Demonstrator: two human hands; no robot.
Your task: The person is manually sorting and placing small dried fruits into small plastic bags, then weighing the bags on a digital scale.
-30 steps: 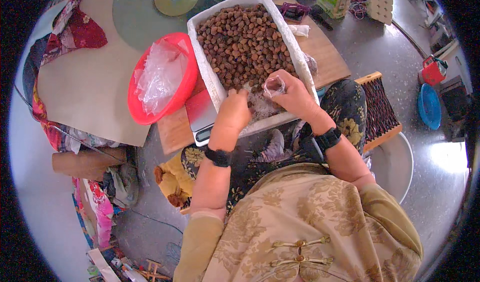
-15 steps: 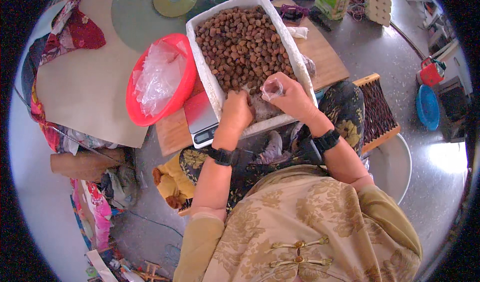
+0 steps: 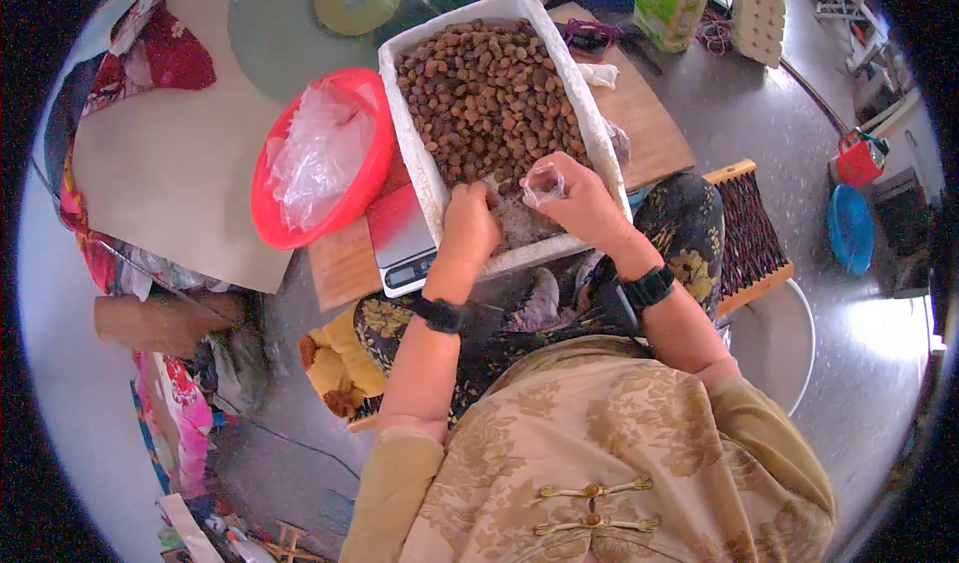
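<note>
Two hands work at the near end of the white foam box, where wrinkled brown nutlike pieces lie heaped, thinning toward that end. My left hand dips into the box's near left; its fingertips are hidden, so I cannot tell whether they pinch anything. In the box's near right, my right hand has thumb and fingers curled round a clear plastic holder, cup or bag. I'd hold its mouth wide, low, close to the left fingers, gripping lightly against crumpling.
</note>
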